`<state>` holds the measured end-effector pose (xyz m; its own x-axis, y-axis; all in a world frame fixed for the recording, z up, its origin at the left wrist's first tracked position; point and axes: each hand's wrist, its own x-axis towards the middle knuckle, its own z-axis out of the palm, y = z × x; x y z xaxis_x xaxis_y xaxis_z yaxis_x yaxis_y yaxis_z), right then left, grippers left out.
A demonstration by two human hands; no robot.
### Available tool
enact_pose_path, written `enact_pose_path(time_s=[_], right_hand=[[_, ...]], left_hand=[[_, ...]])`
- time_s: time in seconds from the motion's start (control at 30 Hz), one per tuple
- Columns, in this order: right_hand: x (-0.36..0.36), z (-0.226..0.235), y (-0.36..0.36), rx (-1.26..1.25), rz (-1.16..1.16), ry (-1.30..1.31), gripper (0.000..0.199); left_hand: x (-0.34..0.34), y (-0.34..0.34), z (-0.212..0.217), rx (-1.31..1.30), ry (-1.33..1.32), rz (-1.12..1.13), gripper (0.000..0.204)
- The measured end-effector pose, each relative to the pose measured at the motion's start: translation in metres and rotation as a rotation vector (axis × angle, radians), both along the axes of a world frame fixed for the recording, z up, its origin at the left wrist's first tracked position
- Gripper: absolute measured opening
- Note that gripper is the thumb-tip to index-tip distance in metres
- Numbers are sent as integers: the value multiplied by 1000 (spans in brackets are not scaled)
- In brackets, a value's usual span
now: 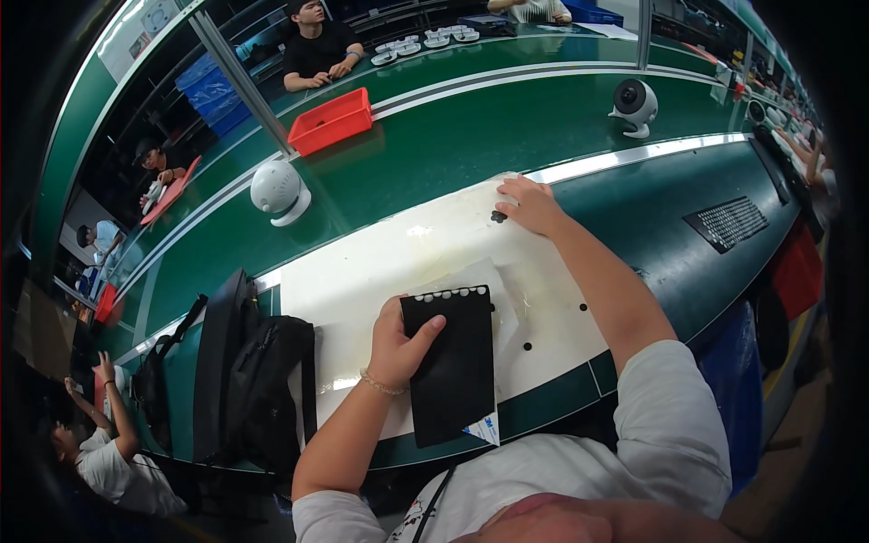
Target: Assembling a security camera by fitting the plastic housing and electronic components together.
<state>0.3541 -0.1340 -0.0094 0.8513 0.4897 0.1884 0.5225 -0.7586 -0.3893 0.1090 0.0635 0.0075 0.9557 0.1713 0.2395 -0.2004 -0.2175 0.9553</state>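
Observation:
My left hand [396, 348] is closed on a black sheet [450, 371], thumb across its face. Pale round spots line the sheet's upper edge, and a white and blue printed corner shows under its lower end. Beneath it lies crumpled clear plastic [509, 303] on a white board [353, 262]. At the board's far edge, my right hand [532, 206] rests with thumb and fingers apart, beside a few small black dots [498, 216]. I cannot make out anything held there. Two more black dots, one being the round dot [528, 347], lie on the board nearer me.
Beyond the board, a white round-headed camera [279, 192] and another camera [635, 107] stand on the green conveyor [434, 136], with a red bin [331, 121]. Black bags [267, 389] lie left; a keyboard [727, 223] lies right. Other people work across and at left.

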Motion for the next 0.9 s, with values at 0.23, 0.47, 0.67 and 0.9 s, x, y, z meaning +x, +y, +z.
enact_pose_path(time_s=[0.23,0.47,0.67,0.9], right_hand=[[-6,5,3,35,2,-53,40],[-59,45,40,967,535,671,58],[-129,72,59,700,678,921,74],[-137,59,63,776,623,848,48]], left_hand=[[-9,-1,8,-207,65,-1,28],[-6,12,28,-323,92,183,22],[-5,21,26,-351,48,172,27],[-7,16,35,-451,-70,98,34]])
